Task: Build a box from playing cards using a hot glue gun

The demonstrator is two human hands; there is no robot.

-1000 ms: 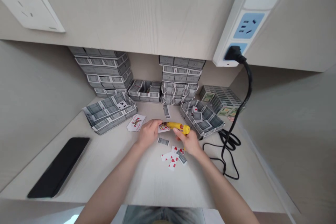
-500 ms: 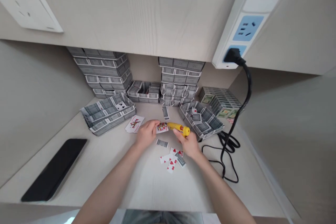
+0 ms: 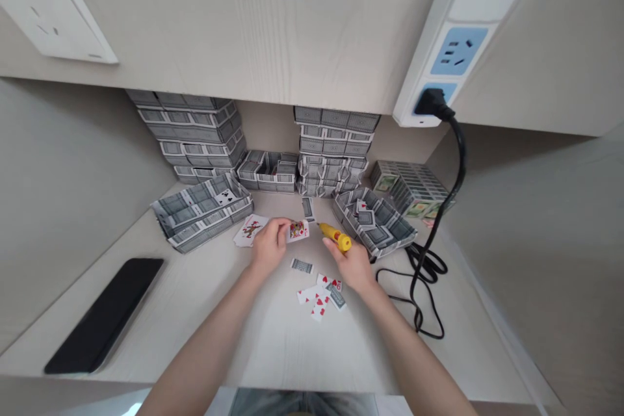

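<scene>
My left hand (image 3: 270,246) pinches a face card (image 3: 299,230) by its left side, just right of the joker card (image 3: 251,228) and the cards under it. My right hand (image 3: 355,266) is closed around a yellow glue gun (image 3: 336,235), whose tip points left, a short gap from the face card. A small card piece (image 3: 302,266) lies face down below my hands. Nearer me, several cut card pieces (image 3: 320,305) overlap, some showing red hearts. Another face-down card (image 3: 308,208) lies behind the glue gun.
Open card-built trays stand left (image 3: 207,229) and right (image 3: 385,248). Behind are card-box stacks (image 3: 190,136) (image 3: 334,143), a smaller tray (image 3: 268,179) and green-patterned packs (image 3: 412,185). A black phone (image 3: 104,315) lies left. A black cable (image 3: 461,172) hangs from the power strip (image 3: 461,45).
The glue gun has moved slightly right, away from the face card. My left hand has shifted a little left with that card, opening a gap.
</scene>
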